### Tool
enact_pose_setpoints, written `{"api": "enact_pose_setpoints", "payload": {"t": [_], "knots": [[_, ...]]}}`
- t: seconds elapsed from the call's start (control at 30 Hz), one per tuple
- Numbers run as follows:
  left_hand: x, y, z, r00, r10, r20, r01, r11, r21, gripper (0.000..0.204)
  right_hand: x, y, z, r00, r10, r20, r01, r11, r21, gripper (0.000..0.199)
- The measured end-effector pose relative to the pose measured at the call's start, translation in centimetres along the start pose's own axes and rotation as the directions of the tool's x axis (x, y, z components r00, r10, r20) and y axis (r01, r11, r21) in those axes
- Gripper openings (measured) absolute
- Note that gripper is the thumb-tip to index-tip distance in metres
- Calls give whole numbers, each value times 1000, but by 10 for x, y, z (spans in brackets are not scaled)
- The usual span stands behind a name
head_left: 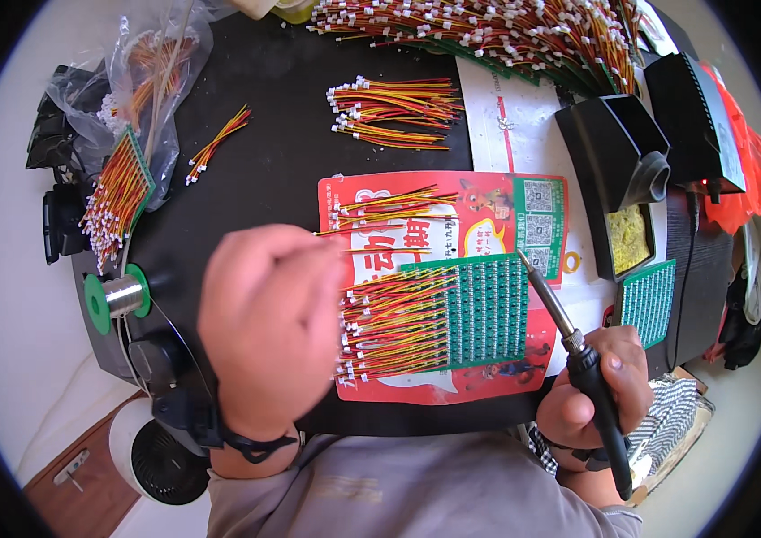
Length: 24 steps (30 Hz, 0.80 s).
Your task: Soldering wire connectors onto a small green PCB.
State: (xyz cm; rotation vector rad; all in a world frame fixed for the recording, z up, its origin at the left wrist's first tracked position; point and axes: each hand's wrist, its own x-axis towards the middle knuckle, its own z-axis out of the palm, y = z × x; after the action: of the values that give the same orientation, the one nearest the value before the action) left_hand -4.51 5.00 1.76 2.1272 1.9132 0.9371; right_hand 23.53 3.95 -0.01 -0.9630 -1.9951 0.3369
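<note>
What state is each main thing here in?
Left hand: blurred, hold unclear
Black-handled soldering iron: gripped in right hand
Middle green rectangular circuit board: left part under red-yellow wires
Rightmost green rectangular circuit board: no wires visible
Silver solder spool with green flanges: partly unwound
Black box unit: red light lit
Upper-middle red-yellow wires: loose

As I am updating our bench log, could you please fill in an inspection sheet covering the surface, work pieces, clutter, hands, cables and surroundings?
Surface: dark table, partly covered by a red printed sheet.
Work pieces: green circuit board, with red and yellow wires over its left part.
Clutter: wire bundles, clear plastic bag, solder spool.
Left hand: blurred, near the wires' left ends; grasp unclear.
Right hand: grips a soldering iron, tip by the board's upper right corner; contact unclear.
Cables: black cable at right.
Surroundings: fan at lower left, red bag at right.
</note>
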Motion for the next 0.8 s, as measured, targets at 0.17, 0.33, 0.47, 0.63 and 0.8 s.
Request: {"api": "enact_pose_setpoints", "payload": {"t": [0.17, 0.33, 0.47, 0.63, 0.8], "knots": [[2, -20, -3, 993, -108, 54, 105, 993, 48, 15, -4, -2, -7, 997, 34, 68, -34, 999, 4, 59], [1, -25, 3, 985, -129, 117, 125, 992, 34, 12, -4, -4, -7, 998, 29, 55, -29, 1000, -10, 59], [4, -26, 3, 986, -100, 135, 93, 994, 58, 11, -4, -3, -5, 1000, 8, 10, -8, 1000, -12, 60], [-2, -18, -13, 994, -112, -1, 107, 949, -296, 16, -5, -6, -6, 999, 37, -12, -36, 997, 70, 61], [-12, 28, -3, 890, -414, 193, 413, 549, -726, 27, -3, -9, -2, 998, 64, 0, -64, 998, 8, 52]]}}
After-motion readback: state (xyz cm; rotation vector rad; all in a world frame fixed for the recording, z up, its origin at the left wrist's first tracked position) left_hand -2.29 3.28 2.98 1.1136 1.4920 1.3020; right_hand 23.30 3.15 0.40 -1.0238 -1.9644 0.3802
